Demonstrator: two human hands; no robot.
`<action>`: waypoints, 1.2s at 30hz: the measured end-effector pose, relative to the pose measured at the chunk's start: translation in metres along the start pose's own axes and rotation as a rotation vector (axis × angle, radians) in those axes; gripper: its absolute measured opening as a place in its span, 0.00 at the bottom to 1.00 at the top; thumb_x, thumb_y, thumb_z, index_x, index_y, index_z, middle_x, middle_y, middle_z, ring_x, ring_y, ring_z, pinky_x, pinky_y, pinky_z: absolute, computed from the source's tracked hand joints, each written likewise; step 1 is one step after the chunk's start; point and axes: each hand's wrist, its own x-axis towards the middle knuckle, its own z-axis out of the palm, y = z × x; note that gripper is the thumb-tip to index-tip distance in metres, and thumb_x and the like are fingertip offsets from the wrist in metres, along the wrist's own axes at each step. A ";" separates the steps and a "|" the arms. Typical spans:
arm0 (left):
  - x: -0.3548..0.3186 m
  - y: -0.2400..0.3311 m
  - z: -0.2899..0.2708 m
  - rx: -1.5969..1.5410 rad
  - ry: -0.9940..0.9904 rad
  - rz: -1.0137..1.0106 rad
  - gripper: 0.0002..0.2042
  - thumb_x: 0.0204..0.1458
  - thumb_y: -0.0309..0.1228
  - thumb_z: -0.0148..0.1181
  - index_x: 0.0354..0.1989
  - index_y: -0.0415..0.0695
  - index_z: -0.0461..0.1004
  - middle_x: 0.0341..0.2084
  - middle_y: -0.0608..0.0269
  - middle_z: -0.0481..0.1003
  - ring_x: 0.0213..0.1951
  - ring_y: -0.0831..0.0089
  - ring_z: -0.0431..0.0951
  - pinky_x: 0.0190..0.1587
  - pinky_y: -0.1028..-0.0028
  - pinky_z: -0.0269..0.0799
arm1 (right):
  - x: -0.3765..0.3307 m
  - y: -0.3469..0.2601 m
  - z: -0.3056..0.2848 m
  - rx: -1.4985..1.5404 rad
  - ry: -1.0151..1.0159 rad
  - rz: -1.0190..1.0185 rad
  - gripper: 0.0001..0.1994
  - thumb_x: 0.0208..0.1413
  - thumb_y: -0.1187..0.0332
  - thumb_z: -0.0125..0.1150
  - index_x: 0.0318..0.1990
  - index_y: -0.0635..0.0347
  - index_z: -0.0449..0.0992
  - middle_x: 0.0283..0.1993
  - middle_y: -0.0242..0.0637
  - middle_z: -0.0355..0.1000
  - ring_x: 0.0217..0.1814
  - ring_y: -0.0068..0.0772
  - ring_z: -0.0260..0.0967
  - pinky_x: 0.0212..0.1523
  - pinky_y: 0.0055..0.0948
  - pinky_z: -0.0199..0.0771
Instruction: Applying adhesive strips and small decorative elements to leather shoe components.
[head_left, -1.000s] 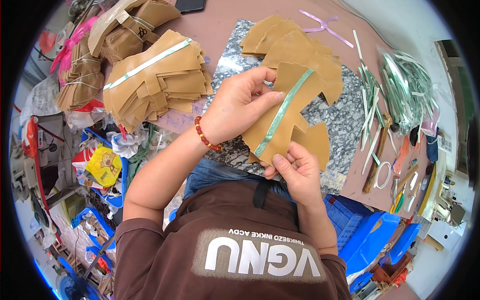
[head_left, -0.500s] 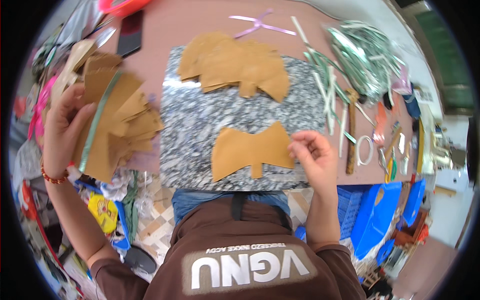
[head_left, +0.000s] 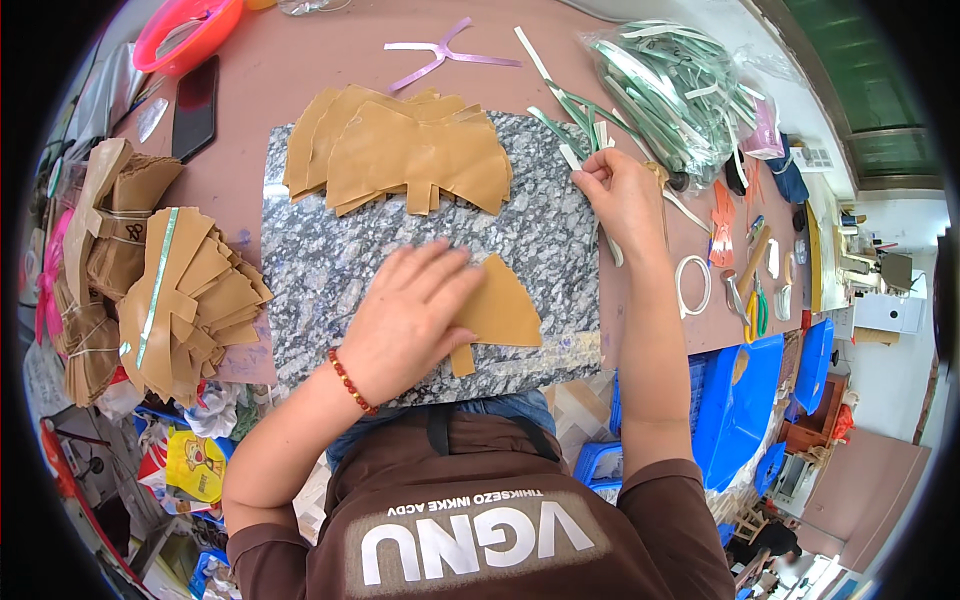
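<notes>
the left hand (head_left: pixel 405 320) lies flat, open, pressing a tan cut piece (head_left: pixel 495 312) onto the speckled slab (head_left: pixel 320 270) near the bench edge. farther off, the right hand (head_left: pixel 620 195) pinches a pale green strip (head_left: pixel 572 155); best keep the piece pinned and lay the strip straight.

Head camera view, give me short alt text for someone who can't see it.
The left hand presses a tan cut-out piece flat on a speckled stone slab, while the right hand pinches a pale green strip at the slab's edge. Stacks of tan pieces lie beyond.
</notes>
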 end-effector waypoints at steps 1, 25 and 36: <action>0.000 -0.003 0.000 0.000 -0.003 -0.001 0.25 0.44 0.31 0.71 0.53 0.44 0.73 0.55 0.54 0.73 0.59 0.52 0.70 0.62 0.55 0.64 | 0.000 0.001 0.002 0.002 -0.002 0.002 0.07 0.53 0.67 0.65 0.34 0.62 0.78 0.34 0.40 0.78 0.32 0.41 0.76 0.37 0.37 0.73; 0.045 0.035 0.031 -0.394 -0.082 0.107 0.17 0.47 0.24 0.65 0.47 0.41 0.75 0.42 0.55 0.76 0.45 0.55 0.77 0.49 0.62 0.73 | 0.031 -0.019 0.023 0.074 -0.113 -0.212 0.08 0.49 0.68 0.68 0.34 0.61 0.77 0.36 0.43 0.73 0.44 0.49 0.72 0.46 0.44 0.70; -0.001 0.011 -0.018 -0.454 0.194 -0.165 0.12 0.51 0.22 0.62 0.45 0.40 0.76 0.38 0.52 0.78 0.39 0.54 0.79 0.43 0.65 0.76 | -0.004 -0.033 0.011 0.090 0.454 -1.022 0.12 0.41 0.79 0.65 0.36 0.56 0.80 0.35 0.32 0.75 0.36 0.36 0.73 0.39 0.35 0.71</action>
